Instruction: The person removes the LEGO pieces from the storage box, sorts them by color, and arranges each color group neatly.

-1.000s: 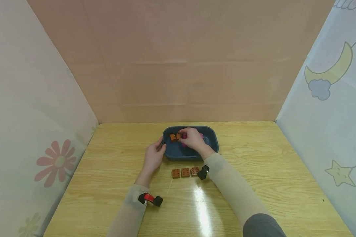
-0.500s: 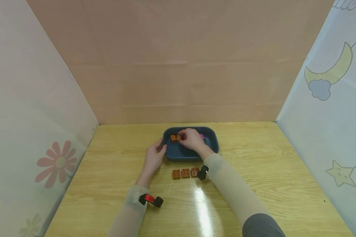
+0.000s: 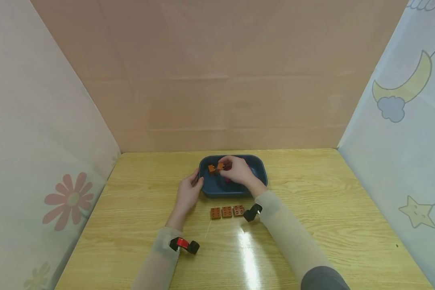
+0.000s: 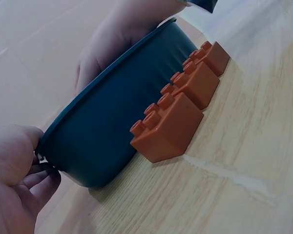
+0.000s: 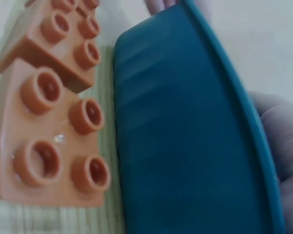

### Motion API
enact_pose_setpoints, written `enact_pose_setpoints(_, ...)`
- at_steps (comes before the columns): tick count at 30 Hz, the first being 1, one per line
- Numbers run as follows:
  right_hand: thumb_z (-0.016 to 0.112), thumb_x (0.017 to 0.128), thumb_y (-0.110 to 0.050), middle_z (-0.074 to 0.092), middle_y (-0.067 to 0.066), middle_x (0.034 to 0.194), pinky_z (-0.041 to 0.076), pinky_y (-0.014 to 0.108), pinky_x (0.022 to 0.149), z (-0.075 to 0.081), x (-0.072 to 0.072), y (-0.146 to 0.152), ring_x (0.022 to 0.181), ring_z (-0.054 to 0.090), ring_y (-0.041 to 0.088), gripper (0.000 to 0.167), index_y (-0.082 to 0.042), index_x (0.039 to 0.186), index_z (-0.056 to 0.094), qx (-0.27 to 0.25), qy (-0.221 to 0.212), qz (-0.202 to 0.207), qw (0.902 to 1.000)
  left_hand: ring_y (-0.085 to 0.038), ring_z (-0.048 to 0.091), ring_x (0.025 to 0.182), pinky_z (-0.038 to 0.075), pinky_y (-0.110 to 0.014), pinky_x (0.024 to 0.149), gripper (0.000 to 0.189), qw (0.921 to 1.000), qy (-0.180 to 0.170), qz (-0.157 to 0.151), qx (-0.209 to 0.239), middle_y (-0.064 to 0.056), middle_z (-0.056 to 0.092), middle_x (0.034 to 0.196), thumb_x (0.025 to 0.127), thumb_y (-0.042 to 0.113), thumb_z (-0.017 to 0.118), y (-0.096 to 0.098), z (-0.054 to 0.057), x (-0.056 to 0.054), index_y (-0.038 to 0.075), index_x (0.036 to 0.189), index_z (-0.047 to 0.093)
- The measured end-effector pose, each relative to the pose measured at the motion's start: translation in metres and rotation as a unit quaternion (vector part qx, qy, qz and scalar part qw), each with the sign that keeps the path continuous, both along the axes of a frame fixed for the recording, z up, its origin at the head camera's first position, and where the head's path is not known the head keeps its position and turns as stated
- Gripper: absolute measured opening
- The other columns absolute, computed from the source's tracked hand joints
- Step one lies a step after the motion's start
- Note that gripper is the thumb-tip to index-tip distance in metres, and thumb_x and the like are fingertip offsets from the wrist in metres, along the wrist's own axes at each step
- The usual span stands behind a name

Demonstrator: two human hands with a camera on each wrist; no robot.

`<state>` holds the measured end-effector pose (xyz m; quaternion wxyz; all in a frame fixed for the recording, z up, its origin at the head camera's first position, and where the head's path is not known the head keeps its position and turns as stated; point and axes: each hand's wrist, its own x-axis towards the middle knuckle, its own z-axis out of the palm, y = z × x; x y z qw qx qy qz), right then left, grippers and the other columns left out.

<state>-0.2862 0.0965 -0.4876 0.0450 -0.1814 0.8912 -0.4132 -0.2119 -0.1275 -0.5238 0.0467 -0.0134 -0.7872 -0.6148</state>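
On the table stands a dark blue plastic tray [image 3: 224, 194] with rounded corners. My left hand [image 3: 187, 192] grips its left edge; the left wrist view shows thumb and fingers at the rim. Inside the tray, my right hand [image 3: 237, 171] pinches an orange toy brick [image 3: 220, 166] between thumb and fingers. Another orange brick [image 3: 211, 169] lies to its left. A magenta piece [image 3: 227, 179] shows partly beneath the right hand; the rest is hidden. In the right wrist view the tray wall [image 5: 171, 126] covers most of that hand.
Three orange studded bricks line up in front of the tray: a left one [image 3: 215, 213], a middle one [image 3: 226, 212] and a right one [image 3: 238, 210]. They sit on the wooden table [image 3: 141, 209]. Sheets with drawings hang at both sides.
My right hand has lifted slightly and shifted right, bringing the pinched orange brick up and away from the one beside it. The left hand stays at the tray's edge.
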Motion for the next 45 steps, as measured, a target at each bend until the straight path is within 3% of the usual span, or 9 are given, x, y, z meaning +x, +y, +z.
enact_pose_setpoints(5, 0.081, 0.094, -0.021, 0.074, 0.004, 0.121, 0.064, 0.044, 0.089, 0.006, 0.01, 0.006, 0.109, 0.071, 0.022, 0.039, -0.014, 0.131, 0.072, -0.058, -0.015, 0.002, 0.9982, -0.028, 0.055, 0.143, 0.051, -0.03, 0.111, 0.05, 1.0, 0.008, -0.002, -0.001, -0.02, 0.052, 0.157, 0.109, 0.012, 0.063, -0.001, 0.001, 0.0, -0.004, 0.155, 0.051)
enact_pose_setpoints(15, 0.085, 0.093, -0.025, 0.072, 0.003, 0.13, 0.061, 0.054, 0.098, 0.018, 0.029, 0.023, 0.117, 0.07, 0.03, 0.046, -0.017, 0.136, 0.072, -0.109, -0.027, -0.001, 0.9937, -0.028, 0.056, 0.142, 0.051, -0.031, 0.111, 0.05, 0.9999, 0.014, -0.001, -0.003, -0.021, 0.053, 0.156, 0.109, 0.011, 0.064, -0.003, 0.002, 0.002, -0.005, 0.154, 0.051)
enact_pose_setpoints(20, 0.086, 0.093, -0.016, 0.07, 0.006, 0.126, 0.063, 0.044, 0.092, 0.021, 0.041, 0.034, 0.11, 0.069, 0.027, 0.044, -0.016, 0.135, 0.071, -0.141, -0.041, 0.007, 0.9891, -0.028, 0.056, 0.141, 0.052, -0.029, 0.109, 0.049, 0.9999, 0.014, 0.001, -0.002, -0.02, 0.053, 0.156, 0.109, 0.011, 0.064, -0.002, 0.001, 0.002, -0.004, 0.154, 0.052)
enact_pose_setpoints(23, 0.086, 0.093, -0.015, 0.071, 0.006, 0.119, 0.064, 0.034, 0.088, 0.02, 0.046, 0.042, 0.103, 0.069, 0.025, 0.043, -0.014, 0.133, 0.071, -0.144, -0.032, 0.013, 0.989, -0.027, 0.056, 0.141, 0.052, -0.029, 0.109, 0.049, 0.9999, 0.012, 0.002, -0.005, -0.019, 0.054, 0.156, 0.109, 0.012, 0.064, -0.001, 0.0, 0.001, -0.003, 0.154, 0.052)
enact_pose_setpoints(28, 0.087, 0.093, -0.018, 0.072, 0.008, 0.116, 0.062, 0.028, 0.085, 0.021, 0.055, 0.057, 0.102, 0.068, 0.025, 0.044, -0.01, 0.133, 0.071, -0.139, -0.03, 0.02, 0.9897, -0.028, 0.057, 0.141, 0.053, -0.03, 0.109, 0.05, 0.9998, 0.014, 0.001, -0.01, -0.019, 0.054, 0.156, 0.109, 0.013, 0.064, 0.0, 0.0, 0.001, -0.003, 0.154, 0.052)
enact_pose_setpoints(33, 0.085, 0.094, -0.016, 0.071, 0.008, 0.118, 0.062, 0.029, 0.084, 0.021, 0.067, 0.072, 0.105, 0.066, 0.026, 0.045, -0.008, 0.135, 0.07, -0.137, -0.028, 0.038, 0.9895, -0.03, 0.055, 0.142, 0.053, -0.032, 0.11, 0.05, 0.9998, 0.018, -0.002, -0.008, -0.021, 0.053, 0.157, 0.109, 0.012, 0.064, 0.0, -0.001, 0.001, -0.004, 0.155, 0.051)
enact_pose_setpoints(40, 0.085, 0.095, -0.019, 0.072, 0.002, 0.123, 0.063, 0.032, 0.084, 0.022, 0.082, 0.091, 0.107, 0.068, 0.025, 0.042, -0.016, 0.136, 0.073, -0.107, -0.037, 0.072, 0.991, -0.029, 0.055, 0.142, 0.052, -0.032, 0.11, 0.049, 0.9999, 0.017, 0.001, -0.002, -0.02, 0.052, 0.157, 0.109, 0.011, 0.063, 0.001, -0.001, 0.0, -0.004, 0.155, 0.051)
enact_pose_setpoints(45, 0.086, 0.093, -0.016, 0.073, 0.003, 0.12, 0.065, 0.035, 0.085, 0.022, 0.091, 0.101, 0.104, 0.07, 0.021, 0.045, -0.01, 0.135, 0.073, -0.092, -0.028, 0.106, 0.9897, -0.03, 0.055, 0.142, 0.052, -0.033, 0.11, 0.05, 0.9999, 0.017, 0.002, -0.003, -0.021, 0.052, 0.157, 0.109, 0.012, 0.064, 0.001, -0.002, -0.001, -0.004, 0.155, 0.051)
